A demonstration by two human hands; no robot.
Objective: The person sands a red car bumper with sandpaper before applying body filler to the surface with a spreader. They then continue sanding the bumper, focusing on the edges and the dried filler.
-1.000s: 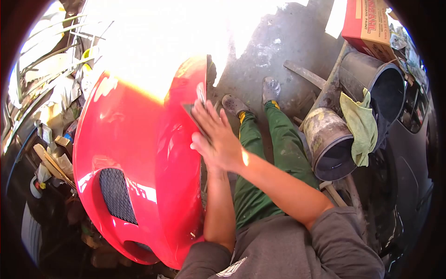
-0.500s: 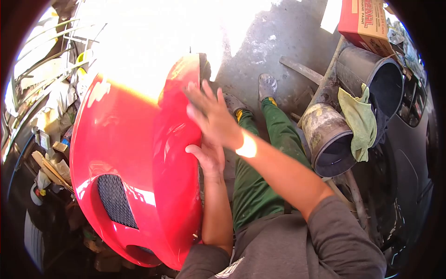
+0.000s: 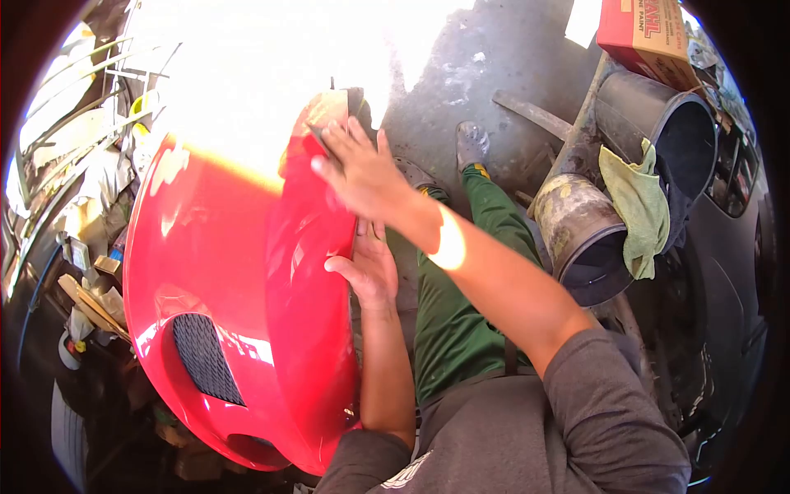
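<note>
Right hand (image 3: 362, 174) covers most of the dark pad (image 3: 320, 138), full shape not readable; left hand (image 3: 375, 276) has its fingertips partly hidden behind it. Glare washes out the top of the red bumper (image 3: 222, 255), cardboard box (image 3: 665, 67) cut by top edge

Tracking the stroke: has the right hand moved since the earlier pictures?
Yes: the right hand has moved toward the sunlit far end of the red panel, farther from its black mesh grille.

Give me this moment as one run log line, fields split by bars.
Right hand: holding dark flat piece at red panel | Left hand: open at panel's edge | Green cloth: hanging by stained bucket
</note>
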